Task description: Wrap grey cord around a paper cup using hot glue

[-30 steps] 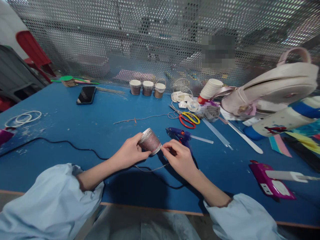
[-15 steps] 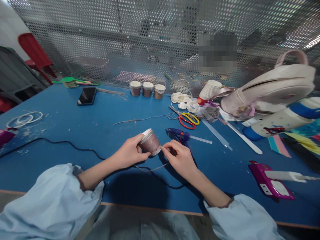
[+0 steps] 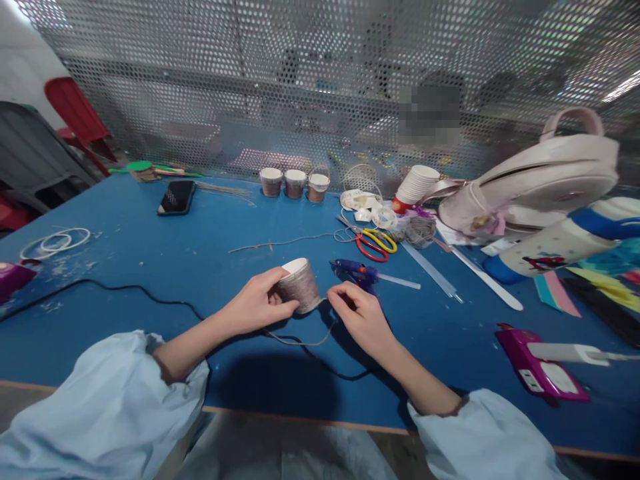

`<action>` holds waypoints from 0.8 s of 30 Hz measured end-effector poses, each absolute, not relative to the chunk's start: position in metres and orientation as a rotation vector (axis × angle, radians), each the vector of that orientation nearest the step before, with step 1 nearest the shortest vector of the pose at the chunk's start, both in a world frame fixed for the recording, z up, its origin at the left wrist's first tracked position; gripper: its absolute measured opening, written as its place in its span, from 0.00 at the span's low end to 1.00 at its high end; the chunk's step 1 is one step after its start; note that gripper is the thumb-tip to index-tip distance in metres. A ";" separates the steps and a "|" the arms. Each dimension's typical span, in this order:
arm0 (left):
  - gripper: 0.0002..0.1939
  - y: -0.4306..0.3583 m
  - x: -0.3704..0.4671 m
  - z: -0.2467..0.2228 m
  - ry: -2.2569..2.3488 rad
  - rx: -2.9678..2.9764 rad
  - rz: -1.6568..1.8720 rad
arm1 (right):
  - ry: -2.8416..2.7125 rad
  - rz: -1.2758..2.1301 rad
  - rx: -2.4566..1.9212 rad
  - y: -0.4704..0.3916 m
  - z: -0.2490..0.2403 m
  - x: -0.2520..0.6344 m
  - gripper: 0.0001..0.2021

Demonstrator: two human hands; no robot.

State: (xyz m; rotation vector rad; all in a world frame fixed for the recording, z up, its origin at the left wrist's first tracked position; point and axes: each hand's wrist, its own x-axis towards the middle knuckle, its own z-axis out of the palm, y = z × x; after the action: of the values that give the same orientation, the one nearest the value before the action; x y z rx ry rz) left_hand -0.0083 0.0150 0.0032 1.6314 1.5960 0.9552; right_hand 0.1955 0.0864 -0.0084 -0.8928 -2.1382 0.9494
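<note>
A paper cup [image 3: 301, 287] wound with greyish cord is tilted in my left hand [image 3: 256, 300], the fingers closed around its side. Just right of the cup's base, my right hand [image 3: 359, 313] pinches the grey cord [image 3: 320, 339], which runs to the cup and loops down below it. Behind my right hand lies a blue glue gun [image 3: 356, 271] with a clear stick in its back. Beyond it rest red-and-yellow-handled scissors [image 3: 374, 244]. A length of loose cord [image 3: 280, 242] stretches across the table past the cup.
Three wrapped cups [image 3: 295, 184] stand by the perforated metal screen [image 3: 200, 100]. At right are a stack of paper cups [image 3: 417, 187], a pale bag [image 3: 530, 180], a bottle [image 3: 545, 250] and a magenta power strip [image 3: 543, 367]. A phone [image 3: 177, 197] lies back left; a black cable [image 3: 135, 287] crosses the table.
My right hand has drawn slightly away from the cup's base, with a short stretch of cord now showing between them. The cup appears slightly turned in my left hand.
</note>
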 end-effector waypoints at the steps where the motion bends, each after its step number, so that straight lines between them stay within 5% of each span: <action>1: 0.09 0.016 -0.010 0.003 1.608 1.618 0.964 | -2.132 0.970 -0.895 0.087 -0.009 0.196 0.10; 24: 0.17 0.029 -0.038 -0.019 1.885 2.058 1.047 | -2.296 1.072 -0.883 0.089 -0.036 0.200 0.16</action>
State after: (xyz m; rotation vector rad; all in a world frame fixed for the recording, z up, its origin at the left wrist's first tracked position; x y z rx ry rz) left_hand -0.0380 0.0285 -0.0192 2.0579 1.8855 1.0471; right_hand 0.1999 0.0889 -0.0364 -0.8830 -2.2959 1.0725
